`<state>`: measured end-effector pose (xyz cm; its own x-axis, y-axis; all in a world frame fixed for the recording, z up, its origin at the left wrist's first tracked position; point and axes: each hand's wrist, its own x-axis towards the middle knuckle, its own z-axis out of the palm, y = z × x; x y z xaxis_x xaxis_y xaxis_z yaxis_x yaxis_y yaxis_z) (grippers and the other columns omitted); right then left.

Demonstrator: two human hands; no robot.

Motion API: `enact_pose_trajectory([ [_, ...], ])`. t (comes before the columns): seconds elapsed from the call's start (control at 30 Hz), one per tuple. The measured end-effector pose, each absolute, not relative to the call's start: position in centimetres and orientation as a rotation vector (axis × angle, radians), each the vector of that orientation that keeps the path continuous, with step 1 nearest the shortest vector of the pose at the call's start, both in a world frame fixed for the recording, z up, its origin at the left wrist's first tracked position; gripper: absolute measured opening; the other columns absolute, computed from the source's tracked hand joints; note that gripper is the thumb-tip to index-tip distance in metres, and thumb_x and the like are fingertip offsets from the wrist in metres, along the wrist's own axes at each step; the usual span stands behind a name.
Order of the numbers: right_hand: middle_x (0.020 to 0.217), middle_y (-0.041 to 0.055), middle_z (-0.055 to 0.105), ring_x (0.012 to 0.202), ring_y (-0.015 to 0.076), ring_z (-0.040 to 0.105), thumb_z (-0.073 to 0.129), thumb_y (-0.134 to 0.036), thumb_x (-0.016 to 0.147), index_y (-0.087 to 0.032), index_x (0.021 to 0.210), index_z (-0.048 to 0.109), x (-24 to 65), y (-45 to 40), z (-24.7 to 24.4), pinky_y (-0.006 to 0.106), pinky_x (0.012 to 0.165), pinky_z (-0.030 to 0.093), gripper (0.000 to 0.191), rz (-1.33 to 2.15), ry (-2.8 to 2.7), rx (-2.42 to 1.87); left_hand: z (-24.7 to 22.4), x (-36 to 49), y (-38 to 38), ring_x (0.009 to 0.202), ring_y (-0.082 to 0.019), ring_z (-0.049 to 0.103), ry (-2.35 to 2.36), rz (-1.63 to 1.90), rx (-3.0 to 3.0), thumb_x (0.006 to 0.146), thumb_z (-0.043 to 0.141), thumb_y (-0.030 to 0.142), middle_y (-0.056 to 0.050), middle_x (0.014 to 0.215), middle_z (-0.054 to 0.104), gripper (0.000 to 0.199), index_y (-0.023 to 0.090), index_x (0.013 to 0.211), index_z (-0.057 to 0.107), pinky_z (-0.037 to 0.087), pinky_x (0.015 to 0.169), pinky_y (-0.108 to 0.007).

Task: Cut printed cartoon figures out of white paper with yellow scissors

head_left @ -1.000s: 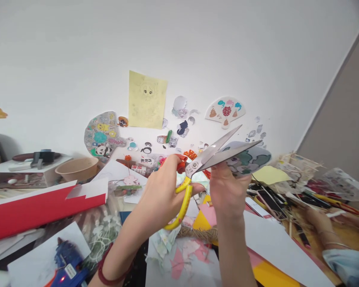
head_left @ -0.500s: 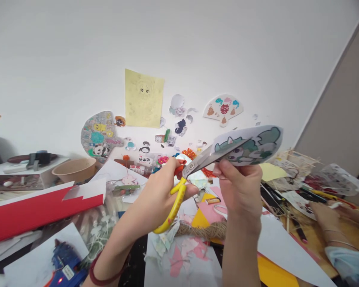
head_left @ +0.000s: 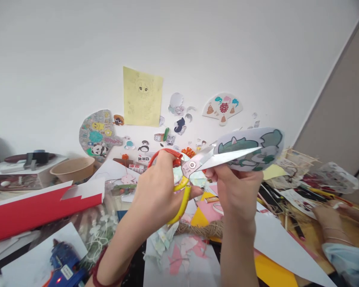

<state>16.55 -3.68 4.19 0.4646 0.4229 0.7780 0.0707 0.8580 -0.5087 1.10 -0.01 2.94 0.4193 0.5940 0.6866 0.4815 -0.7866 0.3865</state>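
Observation:
My left hand (head_left: pixel 157 185) is wrapped round the handles of a pair of scissors (head_left: pixel 192 164), one handle red and the other yellow. The blades stand apart and point right. One blade lies across the front of a paper cutout (head_left: pixel 269 147) with a green cartoon figure; the other passes behind its left edge. Pinched along its lower edge, the cutout is held up by my right hand (head_left: pixel 239 187). Below both hands lie torn pastel paper scraps (head_left: pixel 175 259) and a roll of brown twine (head_left: pixel 199 230).
A blue glue gun (head_left: pixel 64 261) with a lit red light lies at lower left, near a red folded sheet (head_left: pixel 44 207). A tan bowl (head_left: pixel 73 169) stands behind. At right, another person's hands (head_left: pixel 330 217) work over paper. Drawings and a yellow sheet (head_left: pixel 142 103) hang on the wall.
The scissors' blades have spread wider, and the red handle has risen into view. The front blade now lies lower across the cutout. My right hand keeps its hold.

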Motion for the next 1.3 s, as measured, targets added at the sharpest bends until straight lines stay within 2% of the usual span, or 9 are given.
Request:
enact_pose_trajectory([
  [0.1, 0.065, -0.0024, 0.066, 0.054, 0.0129, 0.061, 0.077, -0.009, 0.071, -0.024, 0.07, 0.071, 16.5, -3.5, 4.1, 0.026, 0.043, 0.052, 0.016, 0.201, -1.105, -0.456, 2.9, 0.9, 0.0, 0.079, -0.021, 0.052, 0.974, 1.396, 2.631, 0.076, 0.067, 0.03, -0.003, 0.098, 0.054, 0.047, 0.023, 0.111, 0.035, 0.035, 0.064, -0.032],
  [0.23, 0.077, -0.0014, 0.072, 0.066, 0.0158, 0.066, 0.08, -0.011, 0.071, -0.026, 0.077, 0.074, 16.5, -3.2, 3.9, 0.033, 0.061, 0.063, 0.017, 0.171, -1.126, -0.411, 2.9, 0.8, -0.1, 0.08, -0.021, 0.054, 0.927, 1.373, 2.61, 0.078, 0.064, 0.03, -0.004, 0.099, 0.056, 0.043, 0.023, 0.11, 0.036, 0.037, 0.064, -0.031],
  [0.4, 0.078, -0.0018, 0.073, 0.074, 0.0182, 0.07, 0.083, -0.016, 0.071, -0.028, 0.08, 0.075, 16.8, -3.2, 3.8, 0.042, 0.082, 0.065, 0.017, 0.146, -1.15, -0.449, 3.2, 0.6, -0.2, 0.075, -0.02, 0.053, 0.933, 1.298, 2.575, 0.081, 0.061, 0.031, -0.002, 0.093, 0.057, 0.037, 0.023, 0.108, 0.038, 0.036, 0.064, -0.031],
  [0.6, 0.083, -0.0005, 0.076, 0.078, 0.0198, 0.071, 0.083, -0.015, 0.07, -0.031, 0.086, 0.075, 17.1, -3.4, 3.7, 0.037, 0.072, 0.065, 0.024, 0.077, -1.185, -0.457, 3.5, 0.4, -0.2, 0.07, -0.018, 0.049, 0.952, 1.174, 2.56, 0.085, 0.058, 0.035, -0.001, 0.091, 0.056, 0.031, 0.024, 0.106, 0.038, 0.033, 0.061, -0.031],
  [0.73, 0.09, 0.003, 0.078, 0.086, 0.0234, 0.074, 0.083, -0.018, 0.07, -0.029, 0.092, 0.074, 17.3, -3.6, 3.6, 0.043, 0.081, 0.065, 0.025, 0.028, -1.197, -0.51, 3.4, 0.2, -0.1, 0.075, -0.02, 0.05, 0.913, 1.154, 2.55, 0.086, 0.058, 0.041, -0.002, 0.095, 0.057, 0.032, 0.024, 0.105, 0.038, 0.034, 0.064, -0.032],
  [0.83, 0.089, 0.0021, 0.078, 0.084, 0.0224, 0.073, 0.085, -0.017, 0.067, -0.028, 0.091, 0.072, 17.8, -3.7, 3.5, 0.042, 0.081, 0.065, 0.03, 0.033, -1.192, -0.507, 3.5, 0.0, -0.1, 0.079, -0.021, 0.051, 0.901, 1.142, 2.542, 0.085, 0.059, 0.045, -0.004, 0.101, 0.058, 0.036, 0.024, 0.105, 0.038, 0.035, 0.067, -0.033],
  [1.07, 0.097, 0.0006, 0.078, 0.093, 0.0222, 0.072, 0.09, -0.008, 0.056, -0.028, 0.094, 0.074, 18.9, -4.2, 3.3, 0.04, 0.089, 0.063, 0.046, 0.067, -1.184, -0.522, 3.9, -0.2, -0.3, 0.068, -0.018, 0.045, 0.968, 1.073, 2.635, 0.086, 0.056, 0.051, -0.001, 0.09, 0.055, 0.035, 0.024, 0.097, 0.037, 0.03, 0.06, -0.03],
  [1.17, 0.096, 0.0, 0.079, 0.091, 0.0217, 0.073, 0.089, -0.008, 0.056, -0.028, 0.091, 0.075, 19.1, -4.4, 3.2, 0.04, 0.089, 0.063, 0.043, 0.058, -1.19, -0.536, 4.0, -0.3, -0.5, 0.067, -0.019, 0.046, 1.006, 1.047, 2.672, 0.088, 0.054, 0.052, -0.001, 0.089, 0.055, 0.034, 0.024, 0.098, 0.037, 0.028, 0.059, -0.03],
  [1.3, 0.088, -0.002, 0.08, 0.085, 0.0219, 0.075, 0.088, -0.009, 0.061, -0.031, 0.086, 0.077, 19.6, -4.9, 3.4, 0.038, 0.079, 0.066, 0.036, 0.058, -1.278, -0.564, 3.9, -0.5, -0.8, 0.067, -0.019, 0.048, 1.025, 1.023, 2.741, 0.088, 0.054, 0.052, -0.002, 0.089, 0.056, 0.034, 0.024, 0.1, 0.038, 0.028, 0.057, -0.029],
])
